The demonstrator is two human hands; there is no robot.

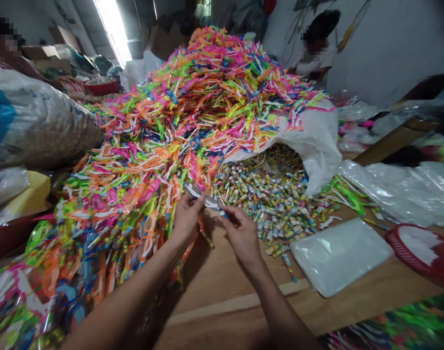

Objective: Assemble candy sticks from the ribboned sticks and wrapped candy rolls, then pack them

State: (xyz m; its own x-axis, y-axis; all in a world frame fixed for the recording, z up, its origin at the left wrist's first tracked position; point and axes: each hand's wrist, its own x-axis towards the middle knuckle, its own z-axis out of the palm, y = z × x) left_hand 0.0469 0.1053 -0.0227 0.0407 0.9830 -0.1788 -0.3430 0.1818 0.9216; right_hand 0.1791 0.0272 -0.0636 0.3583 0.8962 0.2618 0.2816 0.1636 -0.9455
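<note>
Between my two hands is a pair of toy glasses [206, 200] with a white and blue frame, held above the wooden table [222, 277]. My left hand [187, 214] pinches its left end. At its right end, my right hand [239, 231] grips it with thumb and fingers. Just beyond my hands rises a large heap of colourful plastic toy glasses [207, 92], in orange, pink, green and blue. Right of it, many small wrapped candy tubes [258, 194] spill from a white sack [322, 141].
A stack of clear plastic bags [342, 255] lies on the right, beside a red basket [426, 253] with white pieces. A bulging sack [39, 116] stands at the left. Two other people are behind, one at each side. Bagged glasses [108, 257] cover the left front.
</note>
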